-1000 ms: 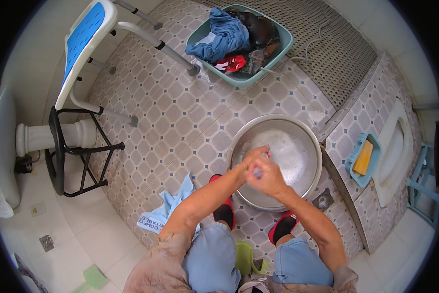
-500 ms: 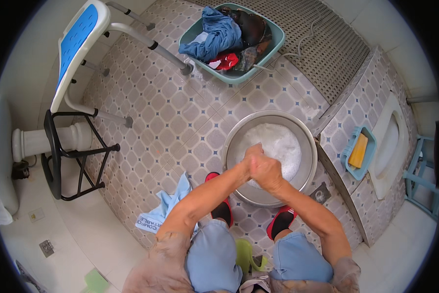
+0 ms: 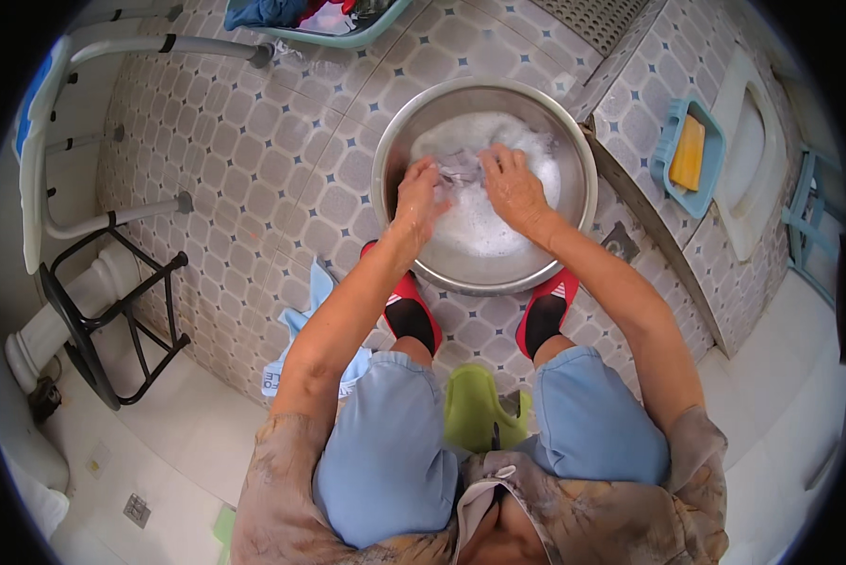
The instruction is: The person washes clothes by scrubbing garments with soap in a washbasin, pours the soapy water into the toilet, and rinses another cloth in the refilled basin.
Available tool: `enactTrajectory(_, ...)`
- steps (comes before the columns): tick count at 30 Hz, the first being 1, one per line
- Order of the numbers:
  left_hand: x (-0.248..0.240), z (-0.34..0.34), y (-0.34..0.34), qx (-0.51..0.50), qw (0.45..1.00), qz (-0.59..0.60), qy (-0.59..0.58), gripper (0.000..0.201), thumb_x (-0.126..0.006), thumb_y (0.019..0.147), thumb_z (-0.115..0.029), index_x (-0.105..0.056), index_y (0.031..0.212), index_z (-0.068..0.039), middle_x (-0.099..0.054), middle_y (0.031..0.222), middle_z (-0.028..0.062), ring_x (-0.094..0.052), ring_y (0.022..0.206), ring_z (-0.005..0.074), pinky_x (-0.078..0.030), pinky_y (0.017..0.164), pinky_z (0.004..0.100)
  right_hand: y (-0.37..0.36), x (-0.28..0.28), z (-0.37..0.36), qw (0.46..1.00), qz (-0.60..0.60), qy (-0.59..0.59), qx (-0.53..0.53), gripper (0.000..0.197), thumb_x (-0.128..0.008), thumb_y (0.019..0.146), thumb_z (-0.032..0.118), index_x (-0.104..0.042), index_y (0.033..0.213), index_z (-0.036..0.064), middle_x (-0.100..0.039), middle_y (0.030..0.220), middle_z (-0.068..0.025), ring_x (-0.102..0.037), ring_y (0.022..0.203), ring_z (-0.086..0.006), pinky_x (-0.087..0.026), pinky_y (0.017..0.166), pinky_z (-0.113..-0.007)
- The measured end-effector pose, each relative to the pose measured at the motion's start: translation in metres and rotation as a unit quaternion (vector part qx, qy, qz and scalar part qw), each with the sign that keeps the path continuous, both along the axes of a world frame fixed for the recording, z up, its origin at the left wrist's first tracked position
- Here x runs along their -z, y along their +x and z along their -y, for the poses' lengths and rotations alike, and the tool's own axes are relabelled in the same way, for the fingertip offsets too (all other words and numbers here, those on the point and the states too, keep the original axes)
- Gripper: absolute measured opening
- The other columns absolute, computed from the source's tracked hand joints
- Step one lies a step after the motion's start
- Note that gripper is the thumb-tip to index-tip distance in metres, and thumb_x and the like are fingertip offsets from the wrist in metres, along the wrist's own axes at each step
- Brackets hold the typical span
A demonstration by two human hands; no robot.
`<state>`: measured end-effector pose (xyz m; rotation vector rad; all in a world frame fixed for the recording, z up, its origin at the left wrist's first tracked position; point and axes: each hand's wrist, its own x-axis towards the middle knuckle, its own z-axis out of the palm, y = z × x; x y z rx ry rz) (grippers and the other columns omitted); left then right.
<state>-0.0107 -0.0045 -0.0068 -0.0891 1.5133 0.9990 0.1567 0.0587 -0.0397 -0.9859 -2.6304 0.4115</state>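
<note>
A round metal basin [image 3: 388, 179] of white suds [image 3: 498, 231] stands on the tiles in front of my feet. Within its rim, a pale grey wet cloth [image 3: 458, 168] shows among the foam between my two hands. My left hand [image 3: 420, 200], slightly blurred, has its fingers curled at the cloth's left side. Bent down over the cloth's right side are the fingers of my right hand [image 3: 514, 184]. Foam hides the cloth's lower part and its full shape.
A teal tub [image 3: 348, 38] of clothes lies beyond the basin. At right, a blue basket [image 3: 707, 179] holds a yellow bar [image 3: 688, 153] beside a squat toilet [image 3: 748, 141]. A black stool frame [image 3: 131, 320] and shower chair [image 3: 140, 49] stand left; a light-blue cloth [image 3: 321, 282] lies near my left foot.
My hands, clasped together above the basin before, are now apart and lower, at the suds with the cloth between them. The view has shifted, so the basin appears higher and further left.
</note>
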Motion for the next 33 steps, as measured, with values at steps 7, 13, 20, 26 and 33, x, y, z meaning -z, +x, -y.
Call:
enactTrajectory(7,0.023,0.003,0.017,-0.073,0.972,0.222,0.015,0.034,-0.047,0.094,-0.025,-0.048,0.126,-0.015,-0.053,0.111,0.0044,-0.052,0.098,0.0168,-0.05,0.074,0.0409,-0.008,-0.007,-0.005,0.931,-0.106,-0.349,0.019,0.018,-0.064,0.077,0.017,-0.061,0.094,0.0098,-0.059,0.089,-0.0168,-0.06,0.082,-0.0353,-0.049,0.073,-0.042)
enactTrajectory(13,0.033,0.025,0.018,0.074,0.972,0.041,0.218,0.033,-0.05,0.092,-0.029,-0.051,0.12,-0.011,-0.061,0.097,0.0092,-0.06,0.09,0.0217,-0.05,0.081,0.037,-0.066,-0.1,0.052,0.941,-0.142,-0.306,0.007,0.017,-0.065,0.078,0.022,-0.059,0.08,0.0065,-0.062,0.075,-0.0098,-0.061,0.069,-0.0293,-0.049,0.067,-0.04)
enactTrajectory(20,0.048,0.01,0.013,0.13,0.807,0.539,0.203,0.029,-0.044,0.094,-0.032,-0.056,0.09,-0.006,-0.061,0.081,0.0067,-0.062,0.075,0.0215,-0.05,0.063,0.0303,-0.05,-0.038,-0.018,0.977,0.016,-0.195,0.088,0.034,-0.046,0.089,0.033,-0.062,0.072,0.0086,-0.065,0.072,-0.0156,-0.064,0.066,-0.0349,-0.051,0.06,-0.047)
enactTrajectory(26,-0.01,-0.004,0.042,-0.126,0.966,0.224,-0.011,0.025,-0.042,0.094,-0.029,-0.053,0.081,-0.01,-0.054,0.066,0.0056,-0.051,0.044,0.0209,-0.039,0.035,0.0333,-0.048,-0.054,0.025,0.981,-0.091,-0.154,0.072,0.027,-0.049,0.086,0.027,-0.059,0.07,0.0077,-0.063,0.068,-0.0146,-0.063,0.061,-0.0348,-0.051,0.054,-0.046)
enactTrajectory(33,-0.038,-0.011,0.019,-0.018,0.989,0.147,0.025,0.022,-0.052,0.091,-0.029,-0.056,0.082,-0.01,-0.053,0.072,0.0027,-0.051,0.061,0.0136,-0.043,0.053,0.0284,-0.012,-0.008,-0.025,0.982,0.08,-0.12,0.121,0.017,-0.051,0.084,0.02,-0.059,0.078,0.0071,-0.064,0.071,-0.013,-0.065,0.065,-0.0313,-0.052,0.052,-0.041)
